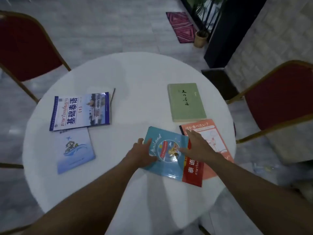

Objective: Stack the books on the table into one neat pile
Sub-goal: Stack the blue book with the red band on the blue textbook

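Several books lie on a round white table (132,78). A teal and red "Thailand" book (171,168) lies near the front, partly over an orange book (215,138). My left hand (141,154) grips the teal book's left edge. My right hand (197,148) rests flat with spread fingers across the teal book's right edge and the orange book. A green book (186,102) lies behind the orange one. On the left, a blue and white textbook (81,111) overlaps the top of a light blue book (75,151).
Red chairs with gold frames stand at the far left (25,48) and at the right (277,97). A dark pillar (227,31), a potted plant (201,37) and a pink patterned mat (182,27) are on the floor beyond the table.
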The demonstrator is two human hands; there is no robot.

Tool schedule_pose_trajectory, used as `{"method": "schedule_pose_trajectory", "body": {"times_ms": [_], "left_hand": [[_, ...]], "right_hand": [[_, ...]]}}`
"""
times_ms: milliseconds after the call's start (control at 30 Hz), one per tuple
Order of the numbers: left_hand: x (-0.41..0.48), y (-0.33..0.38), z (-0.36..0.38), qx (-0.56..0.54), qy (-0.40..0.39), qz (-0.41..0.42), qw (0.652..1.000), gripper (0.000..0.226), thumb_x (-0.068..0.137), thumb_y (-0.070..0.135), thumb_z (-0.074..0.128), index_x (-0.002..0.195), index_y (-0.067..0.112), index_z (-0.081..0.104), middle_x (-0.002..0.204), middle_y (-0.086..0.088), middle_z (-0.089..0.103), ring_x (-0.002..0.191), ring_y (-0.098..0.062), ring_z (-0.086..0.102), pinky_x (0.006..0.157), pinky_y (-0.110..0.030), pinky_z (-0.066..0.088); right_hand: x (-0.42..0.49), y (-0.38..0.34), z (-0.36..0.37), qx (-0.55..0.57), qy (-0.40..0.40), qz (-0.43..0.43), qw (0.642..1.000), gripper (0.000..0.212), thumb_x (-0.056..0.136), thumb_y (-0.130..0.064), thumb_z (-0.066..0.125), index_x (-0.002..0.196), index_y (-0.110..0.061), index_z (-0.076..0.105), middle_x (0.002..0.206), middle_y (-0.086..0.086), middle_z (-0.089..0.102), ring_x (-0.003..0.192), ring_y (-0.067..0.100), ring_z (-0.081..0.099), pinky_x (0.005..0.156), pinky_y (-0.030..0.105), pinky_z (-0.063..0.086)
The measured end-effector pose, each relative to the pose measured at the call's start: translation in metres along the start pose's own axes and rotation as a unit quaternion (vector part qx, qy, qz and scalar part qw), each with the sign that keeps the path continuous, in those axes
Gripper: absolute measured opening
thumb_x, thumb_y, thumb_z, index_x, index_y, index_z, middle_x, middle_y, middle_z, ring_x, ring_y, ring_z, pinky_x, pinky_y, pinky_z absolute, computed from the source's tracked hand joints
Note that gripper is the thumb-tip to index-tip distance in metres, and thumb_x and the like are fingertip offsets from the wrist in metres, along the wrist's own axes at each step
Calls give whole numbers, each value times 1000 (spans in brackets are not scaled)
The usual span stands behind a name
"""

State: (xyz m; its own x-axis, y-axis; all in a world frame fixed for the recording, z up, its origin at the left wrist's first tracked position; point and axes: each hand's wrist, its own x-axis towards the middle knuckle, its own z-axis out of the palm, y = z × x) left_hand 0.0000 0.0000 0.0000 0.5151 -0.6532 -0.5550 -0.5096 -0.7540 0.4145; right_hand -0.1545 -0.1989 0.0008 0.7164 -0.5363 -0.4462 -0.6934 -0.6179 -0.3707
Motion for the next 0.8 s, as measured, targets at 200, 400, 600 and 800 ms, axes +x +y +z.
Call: {"method": "schedule_pose_trajectory", "body": {"times_ms": [200, 400, 600, 800], "left_hand": [[-3, -11, 20, 34, -72, 2, 997, 96, 78, 51, 72, 154, 26, 19, 160, -12, 7, 144, -34, 24, 117, -42, 30], [-3, -13, 20, 93, -55, -11, 994, 89, 83, 57, 59, 155, 31, 14, 164, -3, 2, 147, -30, 20, 114, -49, 31], [-7, -19, 18, 166, 19, -35, 985, 82, 84, 55, 54, 152, 26, 19, 156, -15, 22, 142, -33, 23, 112, -46, 32], [-21, -37, 25, 90, 62, -138, 985, 92, 82, 62, 59, 154, 30, 12, 151, -16, 23, 130, -33, 41, 103, -43, 43]], "right_hand": [[-3, 16, 22, -67, -58, 28, 996, 119, 70, -60, 76, 158, -23, 6, 166, 5, 7, 152, 32, 9, 116, 55, 30], [-6, 10, 34, -97, -27, 45, 994, 120, 57, -68, 77, 153, -34, 13, 145, 13, 30, 134, 33, 30, 105, 47, 39], [-13, -14, 51, -107, -56, 56, 991, 94, 58, -72, 72, 132, -27, 34, 124, 10, 47, 114, 26, 50, 88, 41, 51], [-11, -42, 63, 3, -78, 33, 996, 82, 67, -55, 80, 130, -26, 36, 125, 5, 45, 111, 20, 55, 86, 37, 57]]}}
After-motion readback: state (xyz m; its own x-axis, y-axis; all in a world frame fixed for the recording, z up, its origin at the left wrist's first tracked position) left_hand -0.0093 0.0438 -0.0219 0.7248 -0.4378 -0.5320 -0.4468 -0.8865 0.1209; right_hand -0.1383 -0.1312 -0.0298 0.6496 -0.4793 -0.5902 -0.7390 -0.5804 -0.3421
